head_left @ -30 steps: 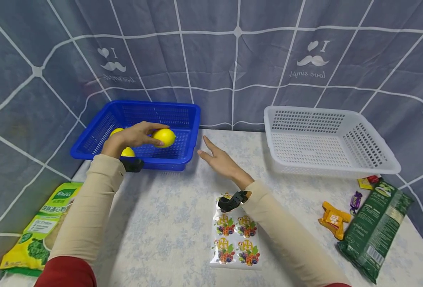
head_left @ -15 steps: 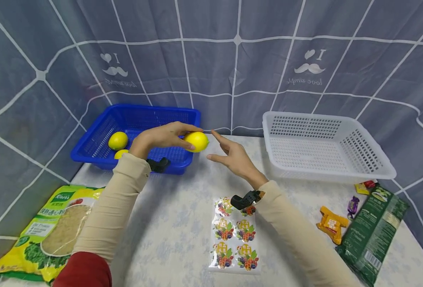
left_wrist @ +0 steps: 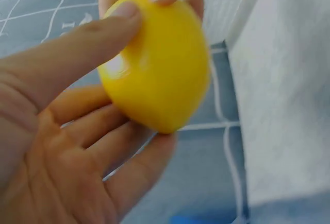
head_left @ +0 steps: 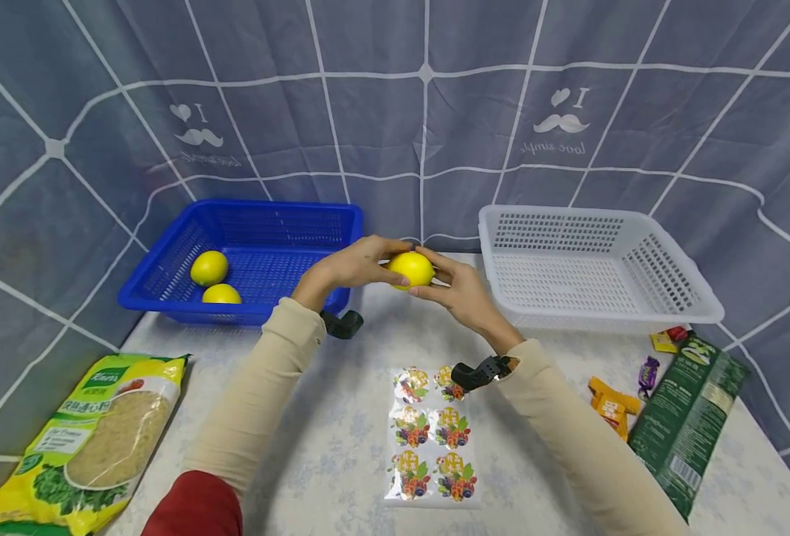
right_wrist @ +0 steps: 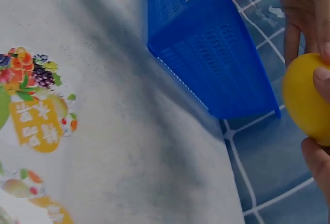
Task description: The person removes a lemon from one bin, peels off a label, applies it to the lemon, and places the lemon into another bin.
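Observation:
Above the table between the two baskets, a yellow lemon [head_left: 411, 269] is held by both hands at once. My left hand [head_left: 360, 264] grips it from the left, thumb on the near side and fingers around the far side, as the left wrist view shows. From the right, my right hand [head_left: 460, 292] pinches the same lemon [left_wrist: 162, 64] between thumb and fingers. Two more lemons, one [head_left: 209, 268] behind the other [head_left: 222, 293], lie in the left part of the blue basket [head_left: 287, 211].
A white basket [head_left: 602, 318] stands at the right. A sheet of fruit stickers [head_left: 431, 447] lies in front of the hands. The yellow-green Knorr bag [head_left: 93, 439] is at left; a green spaghetti pack [head_left: 689, 424], orange packet [head_left: 612, 406] and purple candy [head_left: 648, 374] are at right.
My left hand has carried the lemon out of the blue basket to the right. My right hand, earlier apart from it with spread fingers, now has hold of it too.

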Motion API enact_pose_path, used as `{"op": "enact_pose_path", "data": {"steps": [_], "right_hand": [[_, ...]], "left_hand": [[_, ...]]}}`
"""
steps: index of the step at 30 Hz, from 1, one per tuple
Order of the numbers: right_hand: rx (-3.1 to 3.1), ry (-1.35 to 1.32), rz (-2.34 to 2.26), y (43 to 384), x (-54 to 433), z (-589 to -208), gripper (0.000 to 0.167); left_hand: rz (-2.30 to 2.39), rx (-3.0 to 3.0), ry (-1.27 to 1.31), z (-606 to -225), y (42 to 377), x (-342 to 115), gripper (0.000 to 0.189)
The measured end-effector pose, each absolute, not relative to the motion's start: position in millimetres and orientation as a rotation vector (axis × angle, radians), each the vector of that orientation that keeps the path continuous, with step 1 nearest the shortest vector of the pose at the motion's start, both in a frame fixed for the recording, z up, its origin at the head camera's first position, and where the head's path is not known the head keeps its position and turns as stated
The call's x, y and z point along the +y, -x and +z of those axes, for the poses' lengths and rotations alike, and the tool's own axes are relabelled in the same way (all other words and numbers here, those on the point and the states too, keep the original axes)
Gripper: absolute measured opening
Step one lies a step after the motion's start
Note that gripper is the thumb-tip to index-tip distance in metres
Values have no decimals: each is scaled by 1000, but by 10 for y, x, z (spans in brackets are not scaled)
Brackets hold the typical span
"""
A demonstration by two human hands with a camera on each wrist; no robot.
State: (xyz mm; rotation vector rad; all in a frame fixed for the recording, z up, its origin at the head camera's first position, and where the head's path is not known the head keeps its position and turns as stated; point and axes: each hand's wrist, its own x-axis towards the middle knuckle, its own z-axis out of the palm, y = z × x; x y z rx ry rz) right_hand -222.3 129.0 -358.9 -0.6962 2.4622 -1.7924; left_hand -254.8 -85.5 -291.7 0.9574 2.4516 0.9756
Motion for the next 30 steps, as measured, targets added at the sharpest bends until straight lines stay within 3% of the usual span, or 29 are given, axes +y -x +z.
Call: {"op": "enact_pose_path", "data": {"steps": [7, 12, 22, 30], "right_hand": [[2378, 611, -1851, 2211, 1378, -3738, 68], [2432, 529, -1740, 2212, 1406, -3868, 66], [2490, 423, -1538, 2208, 1454, -4088, 67], [2631, 323, -1389, 2114, 1467, -4011, 83]], "left_hand": [[1113, 2472, -947, -3197, 2458, -752, 46], [1021, 2606, -916, -3452, 2437, -606, 54], [960, 2648, -873, -3859, 2453, -472, 52], [938, 2619, -826, -3856, 2459, -416, 56]]}}
